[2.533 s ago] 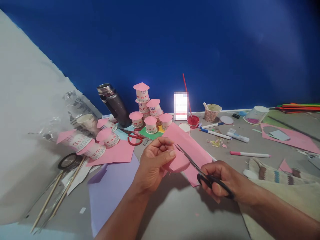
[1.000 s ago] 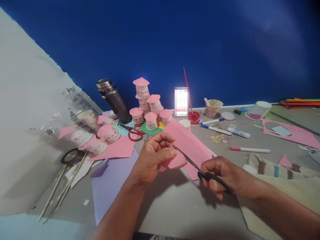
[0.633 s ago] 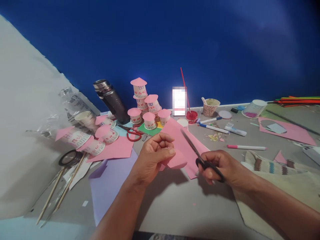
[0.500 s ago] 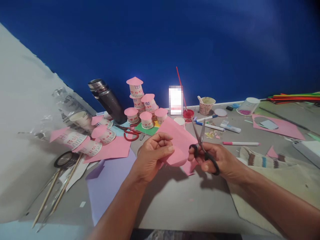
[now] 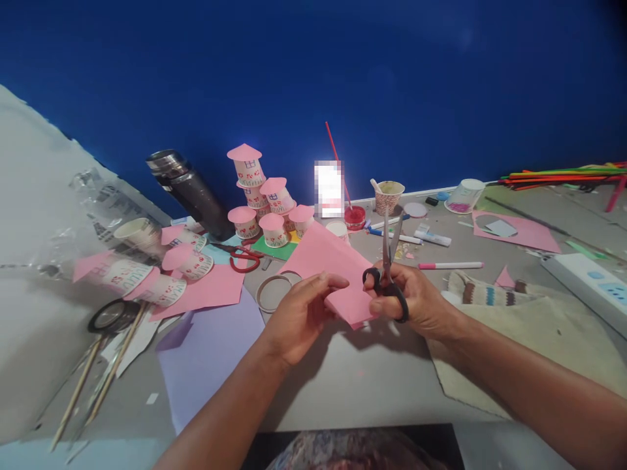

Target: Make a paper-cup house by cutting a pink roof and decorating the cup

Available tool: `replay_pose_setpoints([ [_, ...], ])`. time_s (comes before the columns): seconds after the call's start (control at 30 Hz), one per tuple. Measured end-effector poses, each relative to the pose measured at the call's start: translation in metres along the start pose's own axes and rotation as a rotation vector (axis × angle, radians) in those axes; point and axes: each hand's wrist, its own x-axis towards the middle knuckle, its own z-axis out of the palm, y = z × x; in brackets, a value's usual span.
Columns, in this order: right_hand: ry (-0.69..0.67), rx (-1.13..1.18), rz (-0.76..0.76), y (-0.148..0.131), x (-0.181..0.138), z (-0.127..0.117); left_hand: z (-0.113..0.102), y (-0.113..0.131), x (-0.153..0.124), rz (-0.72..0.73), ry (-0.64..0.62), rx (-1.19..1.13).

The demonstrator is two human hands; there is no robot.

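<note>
Beside the scissors (image 5: 390,258), the left hand's (image 5: 298,318) fingers (image 5: 334,282) pinch the pink paper (image 5: 324,260).

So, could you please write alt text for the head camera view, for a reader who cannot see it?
A person's left hand pinches a sheet of pink paper over a grey table while the right hand holds black-handled scissors, blades pointing up. Behind stand stacked paper-cup houses with pink roofs and a dark flask.
</note>
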Motion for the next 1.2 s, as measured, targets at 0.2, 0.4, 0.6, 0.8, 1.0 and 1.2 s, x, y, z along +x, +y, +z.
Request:
replay_pose_setpoints([
  [0.2,-0.034,-0.007,0.027,0.001,0.000,0.000,-0.003,-0.009,-0.009,0.010,0.015,0.029],
  [0.4,-0.055,-0.094,0.050,0.002,0.005,-0.007,0.000,-0.011,-0.010,0.093,0.025,0.284],
  [0.6,0.347,-0.765,-0.306,-0.005,0.018,-0.044,-0.006,-0.012,-0.010,0.137,0.073,0.241],
  [0.8,0.515,-1.246,-0.154,-0.026,0.020,-0.074,-0.017,-0.023,0.001,0.065,0.118,-0.118],
  [1.0,0.320,-1.522,0.200,-0.027,0.023,-0.086,-0.022,-0.029,0.008,0.022,0.176,-0.281],
  [1.2,0.237,-1.556,0.207,-0.009,0.032,-0.086,-0.017,-0.027,0.007,0.028,0.278,-0.336],
])
